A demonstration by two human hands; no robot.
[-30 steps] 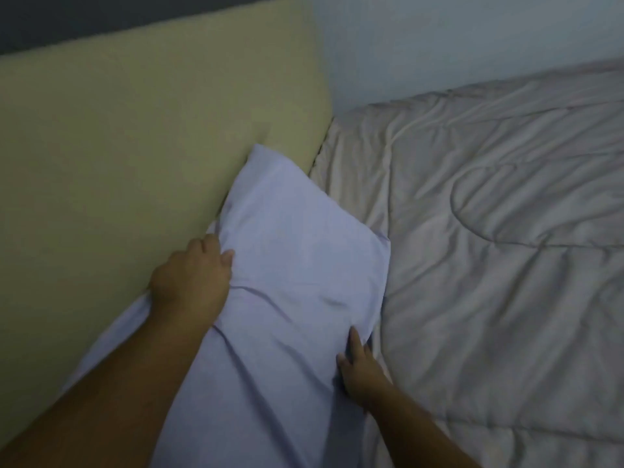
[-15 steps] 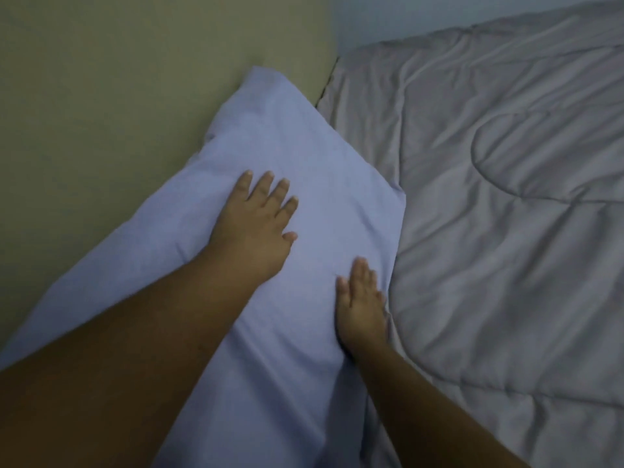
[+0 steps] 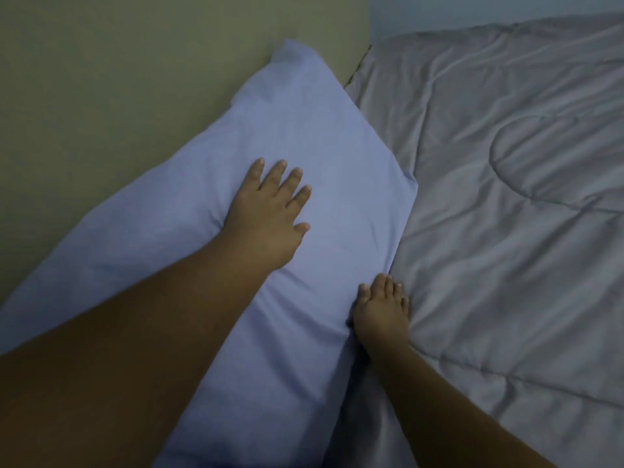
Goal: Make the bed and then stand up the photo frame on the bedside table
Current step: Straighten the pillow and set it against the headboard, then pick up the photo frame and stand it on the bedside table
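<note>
A pale lavender pillow [image 3: 304, 136] leans against the yellowish headboard [image 3: 118, 79] at the head of the bed. My left hand [image 3: 270, 214] lies flat on the pillow's middle with the fingers spread and straight. My right hand [image 3: 381, 312] presses with straight fingers against the pillow's lower right edge, where it meets the grey quilted duvet [image 3: 506, 214]. The duvet covers the bed to the right, with soft wrinkles. No photo frame or bedside table is in view.
A light wall [image 3: 472, 8] runs behind the bed at the top right. The headboard fills the upper left. The duvet stretches off the right and bottom edges of the view.
My left hand let go of the bunched pillow top and now lies flat on it. My right hand went from gripping the edge to pressing it. The pillow now sits smoother.
</note>
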